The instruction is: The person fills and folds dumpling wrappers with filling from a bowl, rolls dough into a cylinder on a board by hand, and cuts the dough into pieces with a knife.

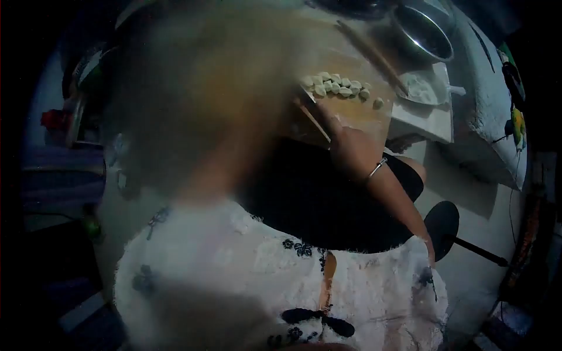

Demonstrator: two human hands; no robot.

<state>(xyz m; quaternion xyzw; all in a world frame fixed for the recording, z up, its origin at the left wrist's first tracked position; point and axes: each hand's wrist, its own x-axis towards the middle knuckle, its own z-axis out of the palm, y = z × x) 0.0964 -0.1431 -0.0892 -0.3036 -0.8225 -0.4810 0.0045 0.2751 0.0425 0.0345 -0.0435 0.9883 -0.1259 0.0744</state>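
My right hand [354, 151], with a bracelet at the wrist, is closed on what looks like a knife [314, 109], a dark, narrow shape with a pale edge line. It points up and left over the near part of a wooden board [351, 120]. Small pale dough pieces [336, 86] lie in a cluster beyond the knife, with one piece [378, 103] apart to the right. A large blur covers the left of the view. My left hand [260, 111] reaches into it, so its fingers and anything in them are hidden.
A rolling pin [374, 57] lies slanted at the board's right. Beside it are a bowl of white powder [422, 89] and a metal bowl [424, 35]. A white block-like surface [489, 99] stands at the right. My dark-clothed lap [316, 199] is below the board.
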